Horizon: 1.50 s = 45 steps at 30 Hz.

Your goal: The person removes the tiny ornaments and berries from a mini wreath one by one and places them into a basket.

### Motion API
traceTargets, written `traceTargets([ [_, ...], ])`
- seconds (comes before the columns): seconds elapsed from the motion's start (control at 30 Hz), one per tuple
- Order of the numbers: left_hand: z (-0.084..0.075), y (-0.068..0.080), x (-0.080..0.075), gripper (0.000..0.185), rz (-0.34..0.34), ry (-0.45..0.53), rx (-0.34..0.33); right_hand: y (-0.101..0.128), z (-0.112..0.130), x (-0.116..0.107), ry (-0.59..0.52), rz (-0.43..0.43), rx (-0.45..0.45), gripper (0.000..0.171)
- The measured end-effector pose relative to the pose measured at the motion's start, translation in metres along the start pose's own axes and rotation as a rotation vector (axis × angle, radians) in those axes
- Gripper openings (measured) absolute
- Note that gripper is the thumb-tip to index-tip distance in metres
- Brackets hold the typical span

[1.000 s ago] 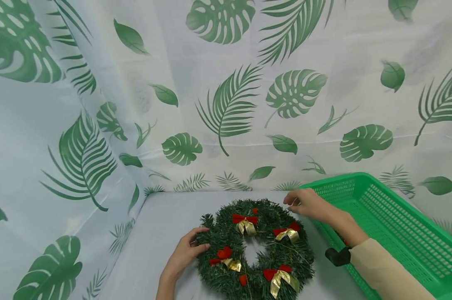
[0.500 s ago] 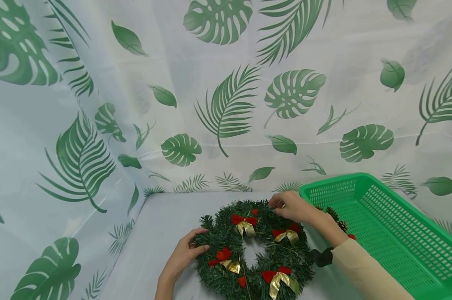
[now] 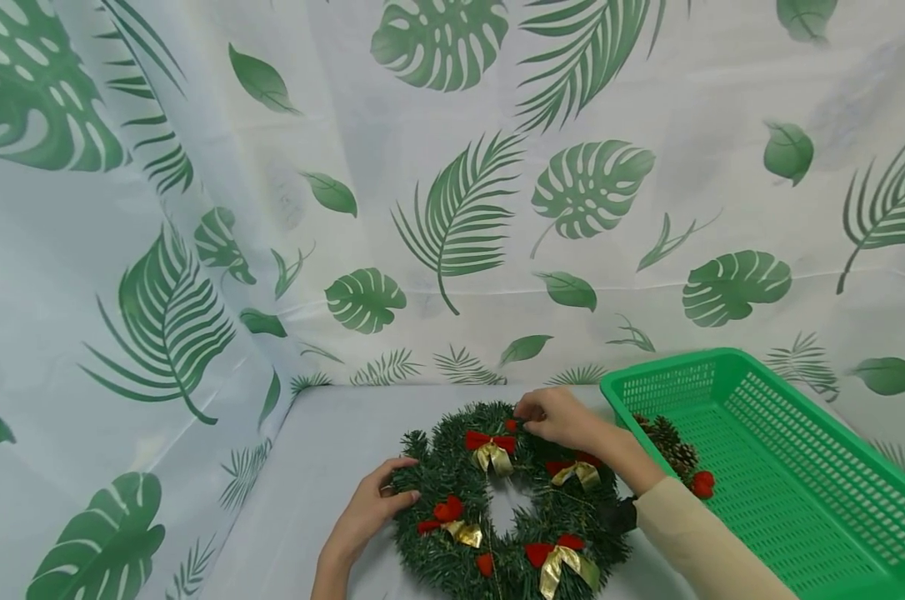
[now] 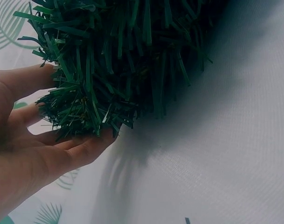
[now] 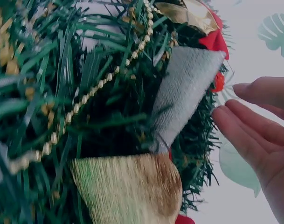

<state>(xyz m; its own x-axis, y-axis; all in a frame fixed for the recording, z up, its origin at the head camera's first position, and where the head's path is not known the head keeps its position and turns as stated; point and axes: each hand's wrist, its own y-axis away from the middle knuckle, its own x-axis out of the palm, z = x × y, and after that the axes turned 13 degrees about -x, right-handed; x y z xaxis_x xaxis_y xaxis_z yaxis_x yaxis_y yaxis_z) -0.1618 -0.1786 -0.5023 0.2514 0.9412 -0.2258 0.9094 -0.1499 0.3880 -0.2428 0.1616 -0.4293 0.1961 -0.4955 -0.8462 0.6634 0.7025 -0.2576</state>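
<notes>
One wreath: on the white table, left of the green basket
Left hand: thumb and fingers gripping the wreath's left edge
Right hand: at the far rim, beside a red ornament; can't tell if it pinches anything
Basket: pinecones inside

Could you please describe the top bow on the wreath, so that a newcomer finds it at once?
In the head view, the round wreath lies left of the green basket. The bow sits above its centre, left of the right hand. Red with gold tails, it is the highest of the four bows.
</notes>
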Motion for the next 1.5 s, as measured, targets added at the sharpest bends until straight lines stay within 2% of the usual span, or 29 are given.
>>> traceTargets([
  [0.4, 0.002, -0.002, 0.0, 0.054, -0.001, -0.014, 0.019, -0.011, -0.002, 0.014, -0.041, -0.002, -0.025, 0.016],
  [0.9, 0.001, -0.001, 0.002, 0.053, -0.004, -0.015, 0.022, -0.016, -0.005, 0.02, 0.005, -0.016, -0.029, 0.013],
  [1.5, 0.002, -0.002, 0.001, 0.055, -0.007, -0.031, 0.014, -0.013, -0.001, 0.018, -0.022, -0.043, 0.05, 0.016],
])
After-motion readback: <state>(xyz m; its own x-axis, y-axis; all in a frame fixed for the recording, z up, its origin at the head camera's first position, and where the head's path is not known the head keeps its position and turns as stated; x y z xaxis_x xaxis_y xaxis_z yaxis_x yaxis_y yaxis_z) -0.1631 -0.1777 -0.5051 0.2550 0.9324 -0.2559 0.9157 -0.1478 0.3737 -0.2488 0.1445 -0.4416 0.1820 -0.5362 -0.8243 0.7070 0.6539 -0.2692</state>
